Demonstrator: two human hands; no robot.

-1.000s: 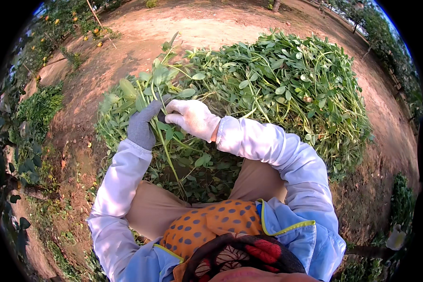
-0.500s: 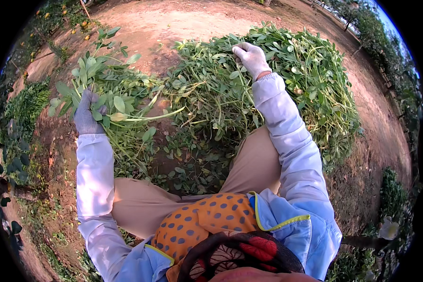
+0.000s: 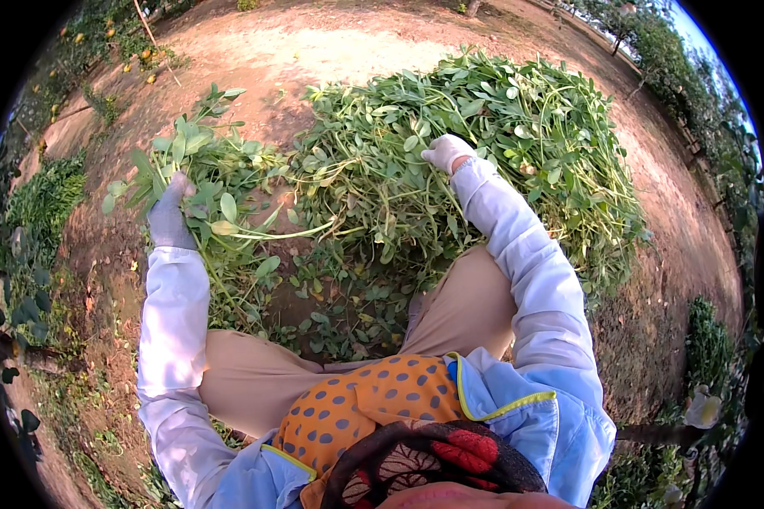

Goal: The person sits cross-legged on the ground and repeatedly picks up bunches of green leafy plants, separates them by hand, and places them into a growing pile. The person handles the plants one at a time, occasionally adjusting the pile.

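Note:
My left hand (image 3: 172,214), in a grey glove, is closed around a bunch of green leafy stems (image 3: 187,144) at the left. Their leaves spread above and beside the fingers, and a few pale stems trail to the right. In a whitish glove, my right hand (image 3: 447,153) is closed at the near side of a large heap of cut leafy plants (image 3: 560,153). Leaves lie right by its fingertips; what it pinches is too small to make out. Looser greenery (image 3: 348,271) lies between my knees, in front of the heap.
My bent legs (image 3: 467,310) in tan trousers frame the near side of the greenery. Bare reddish soil (image 3: 314,42) stretches beyond the heap. Trees with orange fruit (image 3: 148,59) stand at the far left, and more trees (image 3: 654,51) line the right.
My right hand has come nearer to me, down from the upper part of the heap. My left hand has shifted slightly right and nearer, still gripping the bunch, whose leafy tops sit lower.

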